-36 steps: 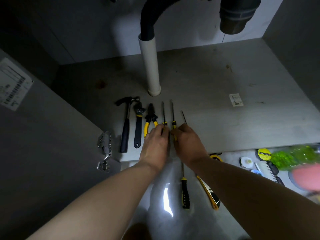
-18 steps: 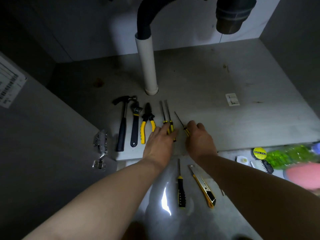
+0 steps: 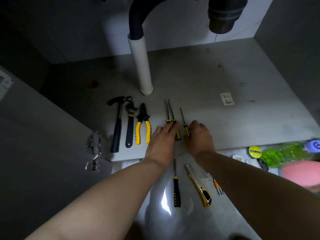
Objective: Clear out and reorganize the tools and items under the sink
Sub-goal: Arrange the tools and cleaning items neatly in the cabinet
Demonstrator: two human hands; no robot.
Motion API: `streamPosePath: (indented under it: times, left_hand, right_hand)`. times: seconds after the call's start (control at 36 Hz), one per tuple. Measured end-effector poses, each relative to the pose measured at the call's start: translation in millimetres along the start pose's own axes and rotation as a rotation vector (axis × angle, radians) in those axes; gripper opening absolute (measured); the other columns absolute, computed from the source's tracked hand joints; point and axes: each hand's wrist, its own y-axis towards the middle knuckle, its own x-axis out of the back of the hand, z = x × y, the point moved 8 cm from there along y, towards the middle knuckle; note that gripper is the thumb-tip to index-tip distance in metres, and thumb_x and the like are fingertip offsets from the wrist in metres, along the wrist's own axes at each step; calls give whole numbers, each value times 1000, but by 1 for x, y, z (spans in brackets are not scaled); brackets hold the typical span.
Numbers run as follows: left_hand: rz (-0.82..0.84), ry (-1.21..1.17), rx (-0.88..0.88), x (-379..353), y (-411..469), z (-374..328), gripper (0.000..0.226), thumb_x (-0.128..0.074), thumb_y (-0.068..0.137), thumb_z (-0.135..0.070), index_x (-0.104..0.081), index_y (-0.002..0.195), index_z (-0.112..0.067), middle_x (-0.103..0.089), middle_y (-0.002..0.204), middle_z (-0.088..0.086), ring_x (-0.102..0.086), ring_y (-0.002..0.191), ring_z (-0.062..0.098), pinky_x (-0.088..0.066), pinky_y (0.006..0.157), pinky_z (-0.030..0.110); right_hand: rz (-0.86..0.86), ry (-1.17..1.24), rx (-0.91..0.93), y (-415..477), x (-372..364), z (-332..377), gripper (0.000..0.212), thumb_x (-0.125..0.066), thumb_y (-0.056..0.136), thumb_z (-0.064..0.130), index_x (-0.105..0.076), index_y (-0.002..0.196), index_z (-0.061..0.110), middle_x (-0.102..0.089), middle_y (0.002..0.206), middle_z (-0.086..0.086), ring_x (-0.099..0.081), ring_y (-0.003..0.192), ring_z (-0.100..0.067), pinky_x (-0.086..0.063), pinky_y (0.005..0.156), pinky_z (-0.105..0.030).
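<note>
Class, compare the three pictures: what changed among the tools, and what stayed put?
The right hand, pinching the short yellow-and-black screwdriver, swung it from tilted to parallel with the screwdriver pair under the left hand. Black-handled hammer, black wrench, yellow-handled pliers stayed.

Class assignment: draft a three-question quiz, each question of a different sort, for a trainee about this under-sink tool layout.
1. True or false: the hammer lies leftmost in the tool row.
2. Which tool lies between the hammer and the pliers?
3. The right hand touches: A hammer, B pliers, C lone screwdriver.
Key: 1 true; 2 adjustable wrench; 3 C.
</note>
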Motion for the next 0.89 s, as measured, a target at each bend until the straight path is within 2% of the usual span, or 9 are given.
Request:
streamPosePath:
  times: [0.19, 0.36, 0.53, 0.58, 0.67, 0.81, 0.89]
  left_hand:
    - [-5, 23, 15, 0, -3, 7, 85, -52, 90, 10, -19, 161, -24, -23, 165, -4, -36, 137, 22, -33, 115, 30]
    - [-21, 131, 27, 0, -3, 7, 85, -59, 85, 1, -26, 158, -28, -32, 159, -3, -41, 132, 24, -38, 106, 34]
    - [-71, 185, -27, 6, -1, -1, 59, -65, 90, -25, -47, 146, -33, -48, 149, -2, -36, 141, 25, -35, 105, 39]
    - [-51, 185, -11, 5, 1, -1, 53, -64, 93, -29, -50, 144, -34, -48, 150, -3, -33, 143, 25, -33, 106, 39]
    - [-22, 196, 4, -1, 3, 0, 52, -61, 95, -25, -49, 145, -34, -44, 154, -7, -26, 148, 24, -28, 108, 37]
    - [-19, 198, -1, 0, 0, -3, 55, -58, 97, -23, -42, 149, -33, -40, 156, -6, -22, 150, 23, -25, 110, 36]
    - [-66, 213, -54, 12, -9, -13, 52, -58, 94, -21, -46, 144, -29, -48, 143, -1, -37, 138, 25, -33, 106, 36]
  right_hand:
    - [-13, -9, -13, 2, 1, -2, 26, -64, 89, 13, -51, 111, 5, -56, 112, -17, -58, 100, -37, -44, 77, -35]
    - [-29, -11, -1, 4, 1, -4, 24, -63, 91, 17, -52, 110, 6, -56, 111, -16, -59, 97, -36, -41, 75, -32]
    - [-57, 17, 22, 0, 3, -5, 31, -64, 93, 27, -50, 114, 7, -53, 114, -14, -61, 94, -36, -44, 72, -34]
    - [-66, 29, 50, -3, 6, -5, 31, -63, 94, 27, -49, 113, 8, -53, 114, -13, -61, 92, -35, -45, 71, -34]
    - [-83, 49, 106, -6, 11, -4, 27, -62, 93, 23, -49, 112, 9, -53, 112, -12, -60, 87, -32, -43, 68, -32]
    - [-81, 31, 219, -16, 17, -4, 25, -60, 93, 22, -47, 112, 12, -53, 110, -8, -60, 81, -29, -48, 67, -36]
    - [-56, -7, 305, -25, 18, -6, 18, -56, 94, 23, -44, 105, 15, -54, 100, -5, -57, 75, -27, -44, 62, -34]
